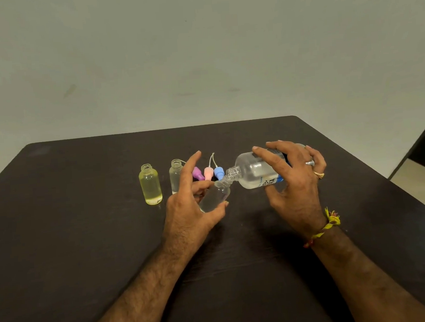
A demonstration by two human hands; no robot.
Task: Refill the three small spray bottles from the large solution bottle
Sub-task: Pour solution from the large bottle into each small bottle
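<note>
My right hand (295,180) grips the large clear solution bottle (255,170), tipped almost flat with its open neck pointing left. That neck meets the mouth of a small clear spray bottle (215,194), which my left hand (192,207) holds tilted between thumb and fingers, index finger raised. Two other small bottles stand upright and uncapped to the left: a yellow-tinted one (150,184) and a clear one (176,174), partly behind my left index finger. Three spray caps lie behind the hands: purple (197,174), pink (208,173) and blue (218,172).
Everything sits on a dark table (84,220) against a pale wall. The table's right edge runs diagonally past my right hand, with light floor beyond it.
</note>
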